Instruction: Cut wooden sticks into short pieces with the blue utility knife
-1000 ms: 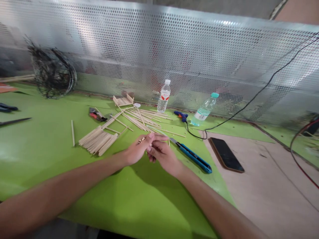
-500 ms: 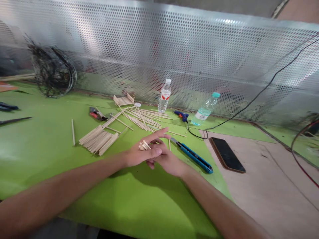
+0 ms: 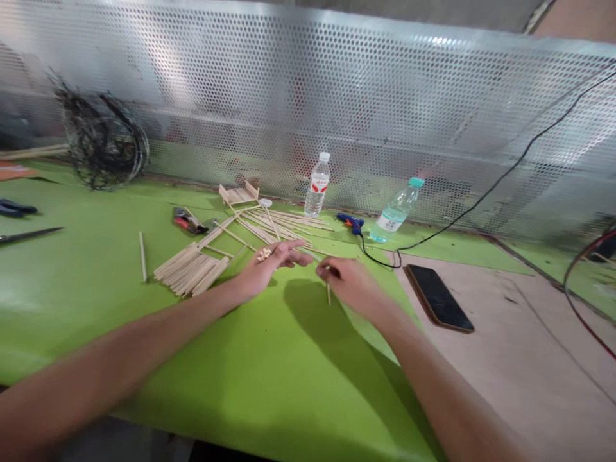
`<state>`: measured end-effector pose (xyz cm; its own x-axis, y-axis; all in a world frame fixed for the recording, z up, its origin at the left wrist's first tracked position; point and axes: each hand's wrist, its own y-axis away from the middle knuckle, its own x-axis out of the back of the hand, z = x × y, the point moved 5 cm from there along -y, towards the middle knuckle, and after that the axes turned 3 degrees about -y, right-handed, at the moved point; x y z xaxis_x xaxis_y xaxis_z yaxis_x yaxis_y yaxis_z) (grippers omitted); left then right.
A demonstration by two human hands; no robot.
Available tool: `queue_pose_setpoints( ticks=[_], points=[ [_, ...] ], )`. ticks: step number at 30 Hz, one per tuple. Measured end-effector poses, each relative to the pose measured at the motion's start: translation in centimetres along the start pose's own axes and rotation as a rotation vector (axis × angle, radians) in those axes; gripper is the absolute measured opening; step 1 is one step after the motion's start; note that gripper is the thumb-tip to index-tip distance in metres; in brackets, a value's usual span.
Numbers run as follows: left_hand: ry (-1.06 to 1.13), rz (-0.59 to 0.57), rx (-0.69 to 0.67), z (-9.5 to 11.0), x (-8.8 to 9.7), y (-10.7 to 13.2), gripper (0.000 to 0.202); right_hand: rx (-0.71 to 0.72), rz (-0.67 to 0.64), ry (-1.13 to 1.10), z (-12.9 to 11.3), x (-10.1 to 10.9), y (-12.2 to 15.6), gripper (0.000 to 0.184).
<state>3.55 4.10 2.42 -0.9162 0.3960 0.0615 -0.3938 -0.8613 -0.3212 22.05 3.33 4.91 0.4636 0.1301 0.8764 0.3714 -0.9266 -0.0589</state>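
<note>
My left hand (image 3: 262,273) is closed around a bundle of short wooden sticks (image 3: 264,255), whose cut ends show above the thumb; its other fingers stretch to the right. Close by on the right, my right hand (image 3: 353,282) has its fingers curled together. A pale, thin strip like a blade juts from its fingertips towards the left hand. The utility knife's blue handle is hidden behind my right hand and forearm. One short stick (image 3: 329,294) shows just below the right fingertips. Left of my hands lies a pile of cut sticks (image 3: 192,273) on the green table.
Long sticks (image 3: 289,224) lie behind my hands, with a small wooden frame (image 3: 239,194) and red-handled pliers (image 3: 187,221). Further back are two bottles (image 3: 316,186) and a blue glue gun (image 3: 351,223) with its cord. A phone (image 3: 439,298) lies right; wire coils (image 3: 103,141) stand left.
My hands have come apart. The left moved slightly left and away from me with its sticks; the right moved right, over where the blue utility knife lay, and the knife's handle no longer shows.
</note>
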Motion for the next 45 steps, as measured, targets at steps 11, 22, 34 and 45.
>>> queue_pose_setpoints(
  ticks=[11,22,34,45],
  points=[
    [-0.626,-0.054,0.282,-0.7,0.8,0.5,0.065,-0.143,-0.067,0.302,2.2,-0.7,0.0,0.039],
    [-1.135,-0.17,0.285,-1.7,3.9,-0.1,0.029,-0.131,-0.094,0.399,2.0,-1.1,0.1,0.016],
    [-1.107,-0.289,0.16,-2.5,2.7,-0.2,0.041,-0.055,-0.102,0.381,0.8,-1.6,0.2,0.019],
    [-1.054,-0.331,0.191,-1.7,2.7,0.2,0.074,-0.013,-0.084,0.352,1.3,-2.0,0.0,0.018]
  ],
)
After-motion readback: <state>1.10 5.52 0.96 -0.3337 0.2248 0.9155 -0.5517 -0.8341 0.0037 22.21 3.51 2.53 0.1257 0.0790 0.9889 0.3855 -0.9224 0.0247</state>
